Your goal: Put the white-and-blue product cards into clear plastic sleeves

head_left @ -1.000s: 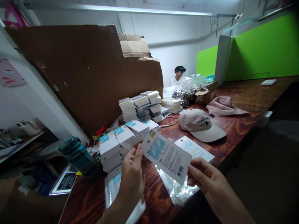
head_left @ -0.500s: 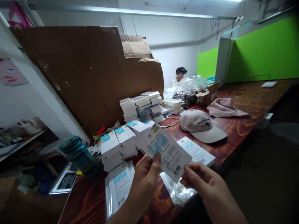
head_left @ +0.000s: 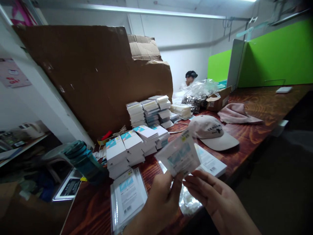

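A printed packaging card (head_left: 180,154) with blue pictures and a yellow mark stands tilted up in front of me, slightly blurred. My left hand (head_left: 162,197) pinches its lower edge between thumb and fingers. Close by the card's lower right corner is my right hand (head_left: 217,197), its fingers stretched out; whether they touch the card I cannot tell. Clear plastic bags (head_left: 189,200) lie beneath the hands. Behind my right hand sits a stack of similar cards (head_left: 212,160). To the left, more cards in clear sleeves (head_left: 127,197) lie in a pile.
Several card stacks (head_left: 132,147) line the table's left side, with taller bundles (head_left: 137,114) behind. A beige cap (head_left: 207,129), a pink cloth (head_left: 238,114) and an open carton (head_left: 217,99) are farther right. A teal bottle (head_left: 84,163) stands at the left edge. One person (head_left: 189,78) sits beyond.
The card has moved right and up and turned more upright in my left hand. My right fingers have let go of its corner and straightened.
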`<move>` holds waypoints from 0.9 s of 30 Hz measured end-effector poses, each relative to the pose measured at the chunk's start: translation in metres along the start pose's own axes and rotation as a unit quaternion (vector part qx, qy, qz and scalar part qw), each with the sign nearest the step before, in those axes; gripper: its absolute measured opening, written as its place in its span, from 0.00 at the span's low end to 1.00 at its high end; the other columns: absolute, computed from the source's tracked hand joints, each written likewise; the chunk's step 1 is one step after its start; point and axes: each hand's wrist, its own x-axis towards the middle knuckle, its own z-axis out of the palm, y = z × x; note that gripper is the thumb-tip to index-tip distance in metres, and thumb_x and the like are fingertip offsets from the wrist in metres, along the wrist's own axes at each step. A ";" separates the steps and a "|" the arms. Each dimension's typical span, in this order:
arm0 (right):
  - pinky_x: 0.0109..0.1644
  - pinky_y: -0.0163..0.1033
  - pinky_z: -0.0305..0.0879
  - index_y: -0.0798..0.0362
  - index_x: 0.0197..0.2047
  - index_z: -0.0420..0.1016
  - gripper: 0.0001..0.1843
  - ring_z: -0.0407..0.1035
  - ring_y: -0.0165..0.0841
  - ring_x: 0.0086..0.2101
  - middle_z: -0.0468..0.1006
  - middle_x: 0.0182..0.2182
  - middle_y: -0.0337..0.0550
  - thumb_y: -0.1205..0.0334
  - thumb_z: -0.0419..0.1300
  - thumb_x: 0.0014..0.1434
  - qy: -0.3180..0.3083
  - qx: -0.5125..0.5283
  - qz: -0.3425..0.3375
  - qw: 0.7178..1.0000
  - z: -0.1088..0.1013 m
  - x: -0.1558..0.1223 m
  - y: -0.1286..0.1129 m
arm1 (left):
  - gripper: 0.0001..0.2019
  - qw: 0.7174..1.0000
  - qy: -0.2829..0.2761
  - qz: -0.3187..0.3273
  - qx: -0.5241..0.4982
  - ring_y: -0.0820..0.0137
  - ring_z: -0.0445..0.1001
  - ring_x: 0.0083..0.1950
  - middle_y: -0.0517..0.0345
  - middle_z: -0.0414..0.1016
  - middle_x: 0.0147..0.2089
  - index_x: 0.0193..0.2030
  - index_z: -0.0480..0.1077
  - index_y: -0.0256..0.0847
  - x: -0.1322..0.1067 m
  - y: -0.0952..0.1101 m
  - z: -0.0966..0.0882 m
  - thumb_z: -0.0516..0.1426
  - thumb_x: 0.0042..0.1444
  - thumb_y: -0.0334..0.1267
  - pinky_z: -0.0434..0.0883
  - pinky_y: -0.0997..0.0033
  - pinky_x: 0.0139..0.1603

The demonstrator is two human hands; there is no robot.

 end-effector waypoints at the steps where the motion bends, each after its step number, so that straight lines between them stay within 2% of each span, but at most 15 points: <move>1: 0.51 0.47 0.70 0.56 0.44 0.74 0.23 0.75 0.44 0.43 0.81 0.39 0.52 0.54 0.70 0.49 0.000 -0.013 -0.002 1.000 0.000 0.002 0.000 | 0.15 1.000 -0.006 0.007 0.004 0.75 0.62 0.28 0.61 0.67 0.26 0.38 0.70 0.37 0.000 0.002 -0.002 0.48 0.64 0.45 0.61 0.74 0.32; 4: 0.48 0.45 0.70 0.54 0.45 0.73 0.25 0.74 0.43 0.44 0.80 0.39 0.48 0.52 0.71 0.46 0.076 -0.102 -0.078 0.989 -0.005 0.009 0.000 | 0.15 1.000 -0.020 0.012 -0.018 0.74 0.67 0.32 0.58 0.72 0.32 0.45 0.71 0.38 0.001 0.011 -0.012 0.47 0.65 0.44 0.64 0.74 0.36; 6: 0.48 0.43 0.68 0.52 0.47 0.72 0.26 0.72 0.43 0.47 0.79 0.43 0.48 0.52 0.71 0.46 0.129 -0.172 -0.148 0.965 -0.009 0.013 0.000 | 0.15 0.998 -0.024 0.000 -0.065 0.70 0.71 0.41 0.54 0.75 0.43 0.50 0.70 0.41 0.002 0.018 -0.020 0.48 0.65 0.44 0.68 0.72 0.43; 7: 0.48 0.41 0.68 0.51 0.47 0.73 0.25 0.71 0.43 0.48 0.79 0.44 0.48 0.51 0.70 0.47 0.130 -0.200 -0.162 0.958 -0.010 0.014 0.001 | 0.15 0.995 -0.029 -0.011 -0.093 0.68 0.72 0.46 0.54 0.75 0.48 0.52 0.70 0.43 0.002 0.021 -0.023 0.48 0.65 0.43 0.68 0.70 0.47; 9: 0.45 0.39 0.69 0.51 0.44 0.75 0.21 0.72 0.42 0.45 0.80 0.43 0.47 0.51 0.68 0.49 0.080 -0.234 -0.144 0.958 -0.010 0.012 0.002 | 0.14 0.988 -0.041 -0.031 -0.146 0.66 0.72 0.52 0.54 0.74 0.52 0.52 0.69 0.44 0.002 0.024 -0.028 0.50 0.64 0.42 0.69 0.68 0.52; 11: 0.40 0.35 0.70 0.50 0.39 0.77 0.16 0.74 0.38 0.39 0.81 0.36 0.44 0.51 0.67 0.51 0.030 -0.241 -0.114 0.963 -0.006 0.008 0.005 | 0.13 0.980 -0.041 -0.042 -0.189 0.65 0.72 0.53 0.54 0.75 0.52 0.52 0.69 0.43 0.003 0.025 -0.033 0.51 0.63 0.41 0.69 0.67 0.54; 13: 0.35 0.32 0.69 0.50 0.37 0.77 0.12 0.73 0.34 0.33 0.79 0.31 0.40 0.52 0.67 0.52 0.005 -0.228 -0.097 0.969 0.003 0.005 0.011 | 0.14 0.974 -0.022 -0.047 -0.220 0.64 0.73 0.53 0.52 0.75 0.52 0.52 0.67 0.42 0.003 0.026 -0.041 0.52 0.62 0.41 0.71 0.65 0.53; 15: 0.32 0.31 0.67 0.50 0.36 0.75 0.12 0.72 0.32 0.29 0.78 0.27 0.38 0.51 0.65 0.54 -0.018 -0.210 -0.081 0.974 0.015 0.006 0.022 | 0.16 0.975 0.057 -0.040 -0.209 0.65 0.73 0.54 0.51 0.74 0.54 0.55 0.64 0.43 0.002 0.028 -0.054 0.54 0.61 0.42 0.72 0.65 0.53; 17: 0.32 0.33 0.67 0.52 0.34 0.73 0.13 0.71 0.33 0.29 0.77 0.27 0.39 0.50 0.63 0.55 -0.066 -0.206 -0.048 0.975 0.028 0.009 0.039 | 0.19 0.968 0.212 -0.001 -0.136 0.65 0.71 0.57 0.51 0.71 0.58 0.57 0.62 0.44 0.001 0.033 -0.073 0.55 0.60 0.43 0.70 0.65 0.55; 19: 0.33 0.35 0.67 0.54 0.34 0.72 0.13 0.71 0.34 0.29 0.77 0.26 0.41 0.51 0.62 0.55 -0.116 -0.226 -0.006 0.967 0.040 0.013 0.061 | 0.17 0.924 0.370 0.082 -0.056 0.66 0.69 0.59 0.51 0.70 0.58 0.54 0.64 0.43 -0.001 0.039 -0.094 0.57 0.59 0.42 0.66 0.64 0.60; 20: 0.32 0.36 0.66 0.54 0.36 0.71 0.13 0.71 0.34 0.28 0.76 0.25 0.40 0.53 0.62 0.55 -0.130 -0.249 0.007 0.960 0.044 0.014 0.072 | 0.14 0.896 0.424 0.122 -0.046 0.65 0.69 0.59 0.52 0.72 0.56 0.51 0.66 0.43 -0.003 0.043 -0.103 0.57 0.59 0.40 0.66 0.63 0.60; 22: 0.32 0.37 0.66 0.55 0.45 0.69 0.15 0.71 0.35 0.27 0.74 0.24 0.38 0.57 0.59 0.56 -0.127 -0.330 -0.012 0.935 0.052 0.013 0.093 | 0.08 0.854 0.485 0.174 -0.073 0.65 0.71 0.57 0.55 0.75 0.51 0.46 0.68 0.43 -0.008 0.051 -0.115 0.55 0.59 0.37 0.68 0.62 0.58; 23: 0.33 0.37 0.66 0.56 0.49 0.67 0.17 0.71 0.36 0.28 0.73 0.24 0.38 0.59 0.58 0.57 -0.124 -0.383 -0.039 0.915 0.054 0.011 0.101 | 0.07 0.843 0.497 0.183 -0.095 0.65 0.72 0.56 0.56 0.75 0.49 0.43 0.69 0.44 -0.010 0.055 -0.118 0.54 0.59 0.35 0.69 0.62 0.56; 25: 0.35 0.39 0.66 0.57 0.52 0.66 0.19 0.72 0.38 0.30 0.75 0.27 0.42 0.62 0.54 0.58 -0.130 -0.487 -0.103 0.858 0.059 0.006 0.113 | 0.06 0.832 0.504 0.194 -0.124 0.65 0.73 0.53 0.59 0.76 0.45 0.40 0.70 0.44 -0.014 0.060 -0.119 0.53 0.59 0.33 0.70 0.63 0.53; 27: 0.37 0.41 0.65 0.57 0.49 0.69 0.16 0.73 0.41 0.32 0.77 0.30 0.46 0.64 0.51 0.59 -0.136 -0.553 -0.144 0.810 0.063 0.001 0.119 | 0.05 0.833 0.498 0.201 -0.130 0.65 0.75 0.51 0.58 0.77 0.42 0.39 0.70 0.43 -0.014 0.062 -0.115 0.53 0.59 0.33 0.71 0.64 0.52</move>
